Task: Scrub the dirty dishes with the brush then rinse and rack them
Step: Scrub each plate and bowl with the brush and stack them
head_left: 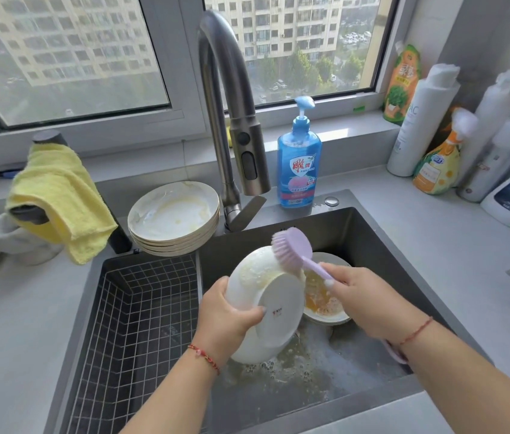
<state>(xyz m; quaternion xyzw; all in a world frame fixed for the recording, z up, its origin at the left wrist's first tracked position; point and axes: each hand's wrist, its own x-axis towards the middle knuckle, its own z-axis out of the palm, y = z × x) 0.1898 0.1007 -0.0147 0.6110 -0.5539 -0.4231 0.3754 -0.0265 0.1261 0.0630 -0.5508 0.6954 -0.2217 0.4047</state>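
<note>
Two hands engaged | my left hand (227,311) grips plate (266,303), tilted over sink (372,233) so suds drain | my right hand (369,296) grips brush (294,245), bristles on its far rim | dirty stack (173,214) waits far-left.

Lilac brush (291,245); white (foam-speckled) plate (266,303)

Bright daylight coming through a big window (69,57) with tall apartment blocks (281,23) and some trees outside. Pale grey sill (325,130) runs along under it, and the surface (12,324) is the same light grey all round. Right corner is crammed with bottles (422,120) against a white wall (435,23), a yellow cloth (56,195) hangs on the left
</note>
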